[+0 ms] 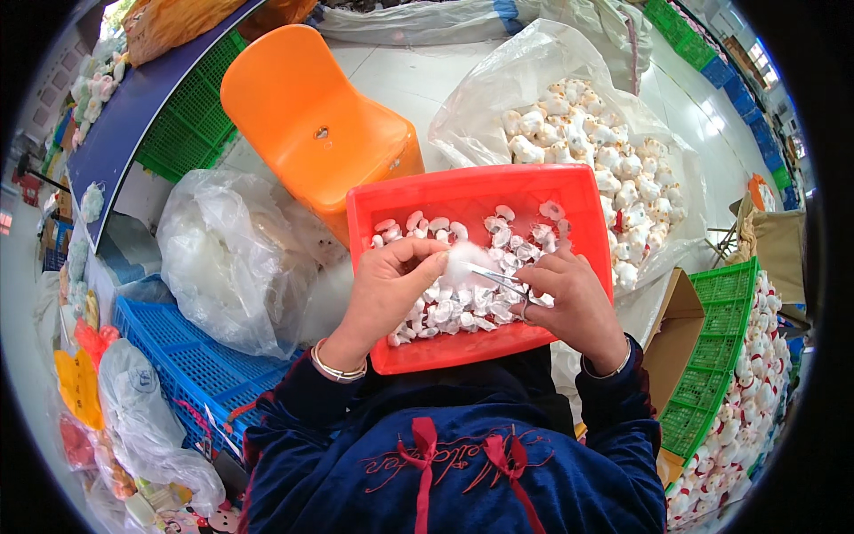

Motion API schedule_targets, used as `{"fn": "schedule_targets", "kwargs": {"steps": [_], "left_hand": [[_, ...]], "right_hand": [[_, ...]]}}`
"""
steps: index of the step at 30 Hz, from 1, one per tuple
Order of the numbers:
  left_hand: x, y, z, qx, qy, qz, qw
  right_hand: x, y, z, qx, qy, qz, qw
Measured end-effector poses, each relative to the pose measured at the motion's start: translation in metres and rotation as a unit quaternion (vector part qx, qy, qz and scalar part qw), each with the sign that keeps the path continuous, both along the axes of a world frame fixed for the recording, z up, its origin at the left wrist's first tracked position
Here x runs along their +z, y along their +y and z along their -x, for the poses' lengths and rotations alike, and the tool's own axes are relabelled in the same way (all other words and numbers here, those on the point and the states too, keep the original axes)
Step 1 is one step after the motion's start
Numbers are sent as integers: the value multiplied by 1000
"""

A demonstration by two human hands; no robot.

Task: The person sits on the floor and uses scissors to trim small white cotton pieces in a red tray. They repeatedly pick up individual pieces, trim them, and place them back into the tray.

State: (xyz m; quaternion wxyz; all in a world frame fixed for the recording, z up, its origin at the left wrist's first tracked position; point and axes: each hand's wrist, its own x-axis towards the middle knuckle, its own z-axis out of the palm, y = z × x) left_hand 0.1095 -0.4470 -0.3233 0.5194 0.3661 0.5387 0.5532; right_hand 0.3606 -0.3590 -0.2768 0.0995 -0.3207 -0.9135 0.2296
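Above the red plastic tub (369, 200), my left hand (394, 283) pinches a tuft of white fluffy stuffing (464, 263) between thumb and fingers. Whether a small fabric piece is also in that pinch, I cannot tell. My right hand (569, 295) is closed around slim metal forceps (498, 277) with scissor-like finger loops. Their tips point left and touch the tuft. Below both hands lie many small white fabric pieces (454, 313), some showing pinkish-grey parts, spread over the tub's bottom. The tub sits close against my body.
An orange plastic chair (311, 116) stands beyond the tub at left. Beside it is a clear bag of white stuffing (236, 258), near a blue crate (182, 343). A large plastic bag of white plush pieces (627, 173) lies at right, with a green crate (716, 347) nearer.
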Motion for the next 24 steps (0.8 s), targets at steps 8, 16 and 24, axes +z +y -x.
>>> {"fn": "schedule_targets", "kwargs": {"steps": [8, 16, 24], "left_hand": [[5, 6, 13, -104, 28, 34, 994], [-8, 7, 19, -32, -25, 3, 999], [0, 4, 12, -37, 2, 13, 999]], "right_hand": [[-3, -2, 3, 29, -2, 14, 999], [9, 1, -18, -16, -17, 27, 999], [19, -3, -4, 21, 23, -79, 996]]}}
